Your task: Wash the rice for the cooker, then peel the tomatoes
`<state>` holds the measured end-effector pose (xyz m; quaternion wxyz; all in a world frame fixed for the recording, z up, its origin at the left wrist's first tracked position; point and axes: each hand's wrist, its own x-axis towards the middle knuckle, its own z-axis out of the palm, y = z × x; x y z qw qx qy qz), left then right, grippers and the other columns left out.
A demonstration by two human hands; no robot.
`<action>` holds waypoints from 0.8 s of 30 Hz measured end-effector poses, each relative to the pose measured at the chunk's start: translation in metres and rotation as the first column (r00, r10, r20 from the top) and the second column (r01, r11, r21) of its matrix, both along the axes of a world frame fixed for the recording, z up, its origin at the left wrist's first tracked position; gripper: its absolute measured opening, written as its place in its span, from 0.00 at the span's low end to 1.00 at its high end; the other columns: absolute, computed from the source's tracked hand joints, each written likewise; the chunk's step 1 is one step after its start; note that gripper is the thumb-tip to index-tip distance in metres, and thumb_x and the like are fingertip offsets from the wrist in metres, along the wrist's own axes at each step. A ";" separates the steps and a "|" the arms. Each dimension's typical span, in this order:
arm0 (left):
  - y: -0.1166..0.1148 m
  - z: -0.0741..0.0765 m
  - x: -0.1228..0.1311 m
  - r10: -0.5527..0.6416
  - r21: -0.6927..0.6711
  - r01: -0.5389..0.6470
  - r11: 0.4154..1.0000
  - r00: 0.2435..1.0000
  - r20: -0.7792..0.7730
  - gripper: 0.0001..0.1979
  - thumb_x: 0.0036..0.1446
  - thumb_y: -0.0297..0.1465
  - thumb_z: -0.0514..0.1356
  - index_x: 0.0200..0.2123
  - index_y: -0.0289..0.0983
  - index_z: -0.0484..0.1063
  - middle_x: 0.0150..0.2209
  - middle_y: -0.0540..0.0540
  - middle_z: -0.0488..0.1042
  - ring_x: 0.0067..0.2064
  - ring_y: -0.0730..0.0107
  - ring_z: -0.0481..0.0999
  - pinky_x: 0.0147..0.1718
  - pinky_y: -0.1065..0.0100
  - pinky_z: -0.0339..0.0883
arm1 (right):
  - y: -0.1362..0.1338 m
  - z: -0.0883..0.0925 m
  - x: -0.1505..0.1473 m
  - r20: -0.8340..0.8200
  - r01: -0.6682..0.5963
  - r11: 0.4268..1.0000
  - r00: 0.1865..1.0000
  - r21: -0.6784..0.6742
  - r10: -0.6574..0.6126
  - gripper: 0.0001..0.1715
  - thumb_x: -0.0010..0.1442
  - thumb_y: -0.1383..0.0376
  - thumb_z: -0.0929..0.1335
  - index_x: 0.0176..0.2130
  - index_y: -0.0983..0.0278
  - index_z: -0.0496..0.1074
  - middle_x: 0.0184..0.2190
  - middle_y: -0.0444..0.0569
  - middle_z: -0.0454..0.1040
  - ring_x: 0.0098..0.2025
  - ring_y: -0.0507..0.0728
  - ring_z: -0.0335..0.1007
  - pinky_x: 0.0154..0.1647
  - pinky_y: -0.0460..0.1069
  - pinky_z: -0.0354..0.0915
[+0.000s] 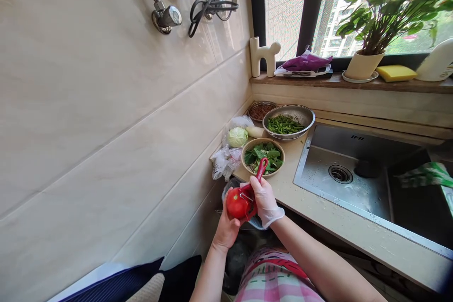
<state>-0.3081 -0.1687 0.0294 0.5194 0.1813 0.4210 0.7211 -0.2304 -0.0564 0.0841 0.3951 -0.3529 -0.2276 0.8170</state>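
Note:
My bare left hand [227,229] is closed around a round red tomato [236,204], holding it from below and the left. In my right hand [264,200], which wears a thin clear glove, is a peeler with a red handle [262,169]. The peeler's metal blade lies against the tomato's right side, and a strip of red skin hangs near it. Both hands are above a bin lined with a clear bag [260,222], beside the counter's edge.
A basket of leafy greens [247,166], a steel colander of cut green vegetables [308,125], a cabbage [238,137] and a bowl of brown food [261,112] stand on the counter. To the right is a steel sink [318,170]. A tiled wall [106,104] bounds the left.

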 end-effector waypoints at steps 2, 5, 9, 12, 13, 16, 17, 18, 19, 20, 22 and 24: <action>0.002 0.000 0.004 0.064 -0.001 -0.064 0.998 0.997 -0.040 0.45 0.31 0.37 0.76 0.56 0.49 0.63 0.57 0.45 0.68 0.55 0.55 0.68 0.49 0.61 0.67 | -0.001 0.001 0.000 -0.003 -0.012 1.000 1.000 0.018 0.012 0.26 0.37 0.48 0.75 0.25 0.62 0.65 0.18 0.45 0.76 0.20 0.53 0.69 0.26 0.48 0.67; 0.002 0.000 0.002 0.065 -0.030 -0.067 0.997 0.996 -0.065 0.41 0.32 0.35 0.75 0.53 0.46 0.65 0.53 0.46 0.71 0.53 0.57 0.70 0.50 0.62 0.66 | -0.001 0.000 -0.002 0.004 -0.047 0.999 0.999 -0.003 0.047 0.26 0.36 0.48 0.75 0.25 0.62 0.65 0.18 0.46 0.76 0.20 0.54 0.70 0.25 0.48 0.67; -0.003 0.003 -0.007 -0.012 -0.060 0.007 0.998 0.995 -0.094 0.42 0.33 0.35 0.75 0.54 0.48 0.63 0.53 0.47 0.70 0.50 0.58 0.72 0.44 0.64 0.69 | 0.002 -0.002 -0.003 0.016 -0.078 0.996 0.997 -0.044 0.079 0.26 0.36 0.48 0.75 0.25 0.62 0.64 0.18 0.47 0.76 0.19 0.54 0.70 0.24 0.48 0.66; -0.004 0.009 -0.011 -0.049 -0.014 0.048 0.999 0.990 -0.131 0.43 0.33 0.35 0.75 0.55 0.46 0.63 0.54 0.46 0.69 0.51 0.58 0.70 0.48 0.64 0.66 | 0.003 -0.002 -0.001 0.002 -0.092 0.994 0.996 -0.055 0.093 0.25 0.37 0.49 0.75 0.25 0.63 0.65 0.18 0.48 0.77 0.19 0.54 0.70 0.25 0.47 0.66; -0.004 0.011 -0.011 -0.063 0.004 0.064 0.998 0.988 -0.141 0.44 0.32 0.35 0.75 0.55 0.45 0.63 0.54 0.45 0.69 0.52 0.58 0.69 0.50 0.64 0.65 | 0.003 -0.002 -0.001 -0.006 -0.095 0.994 0.995 -0.060 0.095 0.25 0.37 0.49 0.75 0.25 0.63 0.65 0.18 0.49 0.77 0.19 0.54 0.70 0.25 0.47 0.66; -0.003 0.016 -0.010 -0.096 0.013 0.099 0.995 0.987 -0.128 0.45 0.33 0.36 0.75 0.55 0.47 0.61 0.56 0.45 0.67 0.53 0.56 0.69 0.49 0.61 0.65 | 0.001 0.000 0.001 -0.024 -0.084 0.994 0.996 -0.067 0.082 0.24 0.38 0.50 0.75 0.26 0.62 0.65 0.19 0.48 0.77 0.20 0.54 0.71 0.25 0.47 0.66; -0.003 0.016 -0.010 -0.097 0.009 0.099 0.995 0.989 -0.110 0.45 0.32 0.36 0.75 0.55 0.48 0.60 0.56 0.45 0.66 0.53 0.56 0.69 0.49 0.60 0.66 | 0.001 0.000 0.001 -0.024 -0.073 0.996 0.997 -0.060 0.071 0.24 0.38 0.50 0.75 0.26 0.62 0.65 0.19 0.48 0.77 0.20 0.54 0.71 0.25 0.47 0.66; -0.003 0.016 -0.009 -0.094 0.004 0.094 0.996 0.991 -0.093 0.45 0.32 0.36 0.75 0.55 0.49 0.60 0.56 0.46 0.66 0.53 0.55 0.69 0.48 0.59 0.66 | 0.000 0.001 0.001 -0.019 -0.060 0.997 0.998 -0.048 0.059 0.24 0.39 0.49 0.75 0.26 0.62 0.65 0.19 0.48 0.77 0.20 0.54 0.71 0.25 0.47 0.66; -0.003 0.014 -0.009 -0.088 0.000 0.088 0.996 0.993 -0.078 0.45 0.31 0.37 0.76 0.54 0.50 0.60 0.56 0.46 0.66 0.53 0.54 0.69 0.48 0.58 0.67 | 0.000 0.001 0.001 -0.012 -0.050 0.998 0.999 -0.036 0.049 0.24 0.39 0.49 0.75 0.26 0.62 0.65 0.19 0.48 0.77 0.20 0.54 0.71 0.25 0.47 0.66; -0.004 0.012 -0.009 -0.081 -0.002 0.081 0.997 0.995 -0.066 0.44 0.31 0.37 0.76 0.53 0.50 0.61 0.56 0.46 0.66 0.53 0.54 0.69 0.49 0.57 0.66 | -0.001 0.001 0.001 -0.006 -0.044 0.999 0.999 -0.028 0.043 0.24 0.39 0.49 0.75 0.26 0.63 0.65 0.19 0.48 0.77 0.20 0.54 0.71 0.25 0.47 0.66; -0.006 0.006 -0.010 -0.066 0.004 0.066 0.998 0.997 -0.046 0.44 0.31 0.36 0.76 0.53 0.49 0.61 0.55 0.45 0.66 0.53 0.53 0.69 0.50 0.57 0.66 | -0.001 0.001 0.001 -0.001 -0.058 0.998 0.998 -0.032 0.058 0.24 0.39 0.50 0.75 0.26 0.63 0.65 0.19 0.48 0.77 0.20 0.54 0.71 0.25 0.48 0.66; -0.009 0.000 -0.012 -0.083 0.009 0.084 0.996 0.996 -0.018 0.45 0.31 0.37 0.75 0.55 0.48 0.61 0.55 0.44 0.67 0.53 0.53 0.70 0.49 0.57 0.67 | 0.000 0.002 0.001 -0.014 -0.091 0.993 0.996 -0.074 0.090 0.23 0.39 0.50 0.74 0.25 0.62 0.65 0.18 0.49 0.77 0.19 0.54 0.70 0.25 0.48 0.66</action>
